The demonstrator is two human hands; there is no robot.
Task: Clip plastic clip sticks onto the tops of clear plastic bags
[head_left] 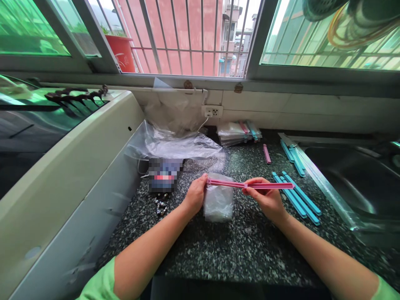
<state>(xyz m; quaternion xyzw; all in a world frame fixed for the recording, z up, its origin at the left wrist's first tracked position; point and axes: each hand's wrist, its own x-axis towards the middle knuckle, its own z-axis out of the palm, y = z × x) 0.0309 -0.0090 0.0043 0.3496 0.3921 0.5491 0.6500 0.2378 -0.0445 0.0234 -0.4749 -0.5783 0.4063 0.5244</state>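
Observation:
A long pink bag sealing clip (228, 183) is stretched out nearly level over a folded clear plastic bag (218, 204). My left hand (196, 193) pinches the clip's left end, close to the bag's upper left corner. Near the middle of the clip, my right hand (265, 198) is closed around it, thumb in front, and the pink strip runs on past the fingers to the right. Whether the left fingers also grip the bag's edge, I cannot tell.
Several blue sealing clips (301, 200) lie right of my right hand, with more blue clips (292, 156) by the sink (343, 179). A small pink clip (266, 153), stacked bags (236, 133), loose plastic (178, 143), a blurred phone-like object (164, 175) and a beaded item (161, 206) lie around.

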